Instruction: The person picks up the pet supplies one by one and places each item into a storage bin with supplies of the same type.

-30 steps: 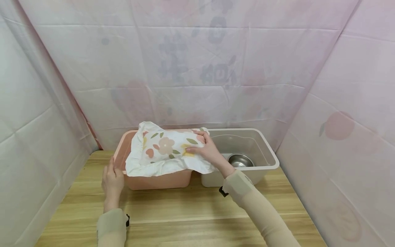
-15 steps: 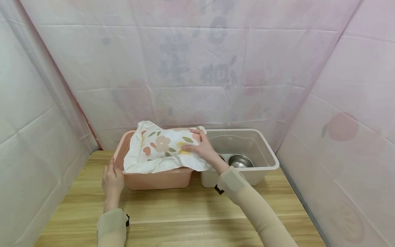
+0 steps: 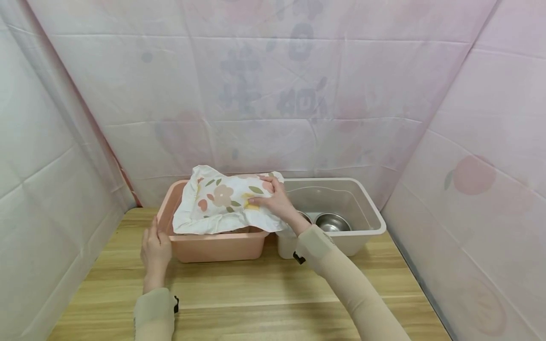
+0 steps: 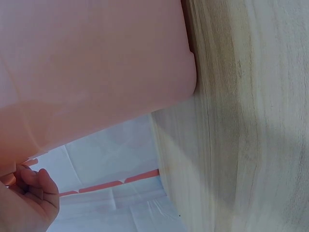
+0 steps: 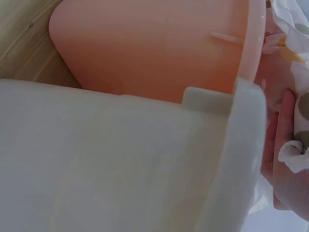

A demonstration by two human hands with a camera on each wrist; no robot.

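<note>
A small white pillow (image 3: 223, 201) with a ruffled edge and a flower and leaf print lies tilted over the top of the pink plastic bin (image 3: 217, 248). My right hand (image 3: 275, 201) grips the pillow's right end, thumb on top; in the right wrist view, fingers (image 5: 285, 121) reach along its cloth, partly hidden by the bin rims. At the bin's front left corner my left hand (image 3: 155, 246) holds the rim. Curled fingers of the left hand (image 4: 36, 193) show at that rim in the left wrist view. Most of the bin's inside is hidden under the pillow.
To the right of the pink bin stands a light grey bin (image 3: 362, 232), close beside it. Inside it is a metal bowl (image 3: 332, 221), with a second metal bowl (image 3: 305, 217) partly behind my right wrist. Both bins stand on a wooden table (image 3: 239, 293), with printed cloth walls (image 3: 264, 94) around.
My right hand and the pillow have shifted left and slightly back, uncovering more of the pink bin's front rim and a second bowl. The left hand has stayed in place.
</note>
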